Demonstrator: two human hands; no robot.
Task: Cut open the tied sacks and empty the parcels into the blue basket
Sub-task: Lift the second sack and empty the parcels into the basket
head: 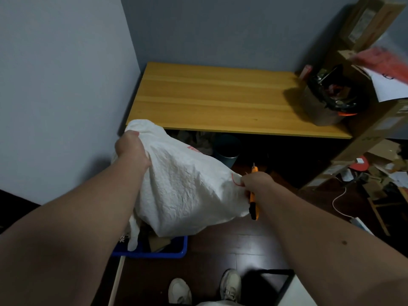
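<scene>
Sack tipped over the blue basket (pixel 174 252)
Left hand (pixel 132 151) clutches the sack (pixel 183 191) high and far; right hand (pixel 256 182) pinches its near-right corner plus knife (pixel 254 206).

Nothing here can be read with any certainty. The white sack (pixel 183 184) carries a small patch of red print near its upper fold, but the creases hide most of it and no letter comes clear. The tall cardboard box (pixel 373 133) leaning at the right shows dark marks on its side and a pale label, possibly a brand mark, too blurred to make out. The upper carton (pixel 364 23) bears a white label, also illegible.
</scene>
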